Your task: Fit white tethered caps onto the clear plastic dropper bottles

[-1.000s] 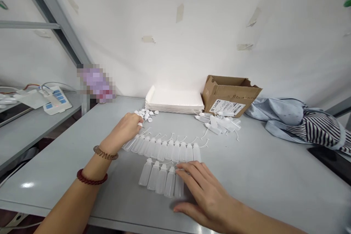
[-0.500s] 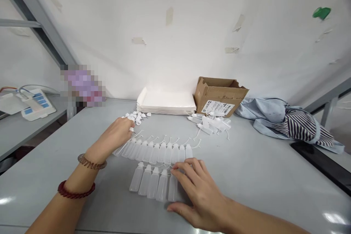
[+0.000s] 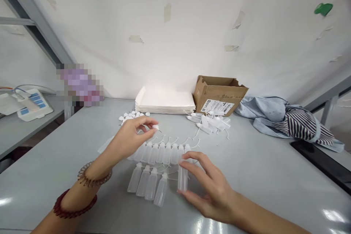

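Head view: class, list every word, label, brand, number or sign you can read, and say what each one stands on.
The white label on the cardboard box: printed lines and a dark mark, too small to read.
The device with blue keys at far left: any lettering too blurred to read.
The bottle in the right hand and cap in the left hand: no print shows.
No text can be quoted.
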Demonstrator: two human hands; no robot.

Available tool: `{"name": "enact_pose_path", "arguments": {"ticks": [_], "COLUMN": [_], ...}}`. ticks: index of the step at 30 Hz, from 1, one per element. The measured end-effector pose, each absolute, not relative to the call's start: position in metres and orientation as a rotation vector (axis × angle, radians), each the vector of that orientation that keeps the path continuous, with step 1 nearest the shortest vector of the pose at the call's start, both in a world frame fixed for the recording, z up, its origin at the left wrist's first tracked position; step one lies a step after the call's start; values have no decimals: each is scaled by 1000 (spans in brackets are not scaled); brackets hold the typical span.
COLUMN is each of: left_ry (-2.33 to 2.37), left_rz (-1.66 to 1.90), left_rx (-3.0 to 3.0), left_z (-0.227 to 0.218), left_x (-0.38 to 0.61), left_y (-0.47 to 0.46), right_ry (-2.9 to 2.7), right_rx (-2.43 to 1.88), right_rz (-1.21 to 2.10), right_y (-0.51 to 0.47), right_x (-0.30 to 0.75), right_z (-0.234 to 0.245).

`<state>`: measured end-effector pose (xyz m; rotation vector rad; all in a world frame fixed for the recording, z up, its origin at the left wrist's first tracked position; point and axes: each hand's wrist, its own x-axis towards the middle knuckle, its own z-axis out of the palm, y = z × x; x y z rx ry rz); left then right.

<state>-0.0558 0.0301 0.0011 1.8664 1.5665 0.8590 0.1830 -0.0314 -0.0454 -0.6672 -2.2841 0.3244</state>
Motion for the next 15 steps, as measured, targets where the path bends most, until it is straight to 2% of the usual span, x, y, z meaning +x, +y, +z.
{"name": "enact_pose_path", "arguments": {"ticks": [3,7,15], "left_ry": [1274,971,795], "left_rz": [940,840,782], "left_rx": [1438,1026,854], "left_z": [1,-4,-7], "left_x": [-36,-15,-3], "left_y": [17,5,3], "right_ry": [-2258,-2274,-2283], "right_rx": [-645,-639,-654], "right_rz": [314,282,243], "right_y": [-29,-28,-29], "right_x": [188,191,191], "right_z": [-44,-42,-41]}}
